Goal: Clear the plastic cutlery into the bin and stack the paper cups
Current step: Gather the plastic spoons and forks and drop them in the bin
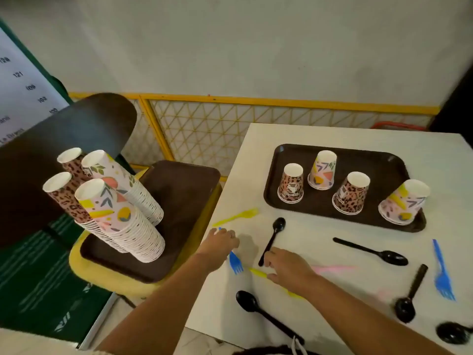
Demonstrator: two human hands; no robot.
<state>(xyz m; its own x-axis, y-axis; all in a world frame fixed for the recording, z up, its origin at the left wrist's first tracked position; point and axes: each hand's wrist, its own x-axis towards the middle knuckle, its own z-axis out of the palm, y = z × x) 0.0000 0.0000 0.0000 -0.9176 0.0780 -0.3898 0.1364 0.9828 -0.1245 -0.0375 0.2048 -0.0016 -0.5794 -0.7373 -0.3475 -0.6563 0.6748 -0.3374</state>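
Along the near left edge of the white table, my left hand curls over the handle of a blue plastic fork, taking the closest piece first. My right hand reaches with loose fingers between a black spoon and a yellow piece; whether it pinches either, I cannot tell. Four upturned paper cups wait on the brown tray, rims down, ready for nesting.

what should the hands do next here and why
Probably close the left hand round the blue fork beneath it and lift it, since the right hand is only reaching toward the black spoon and cutlery is scattered across the table.
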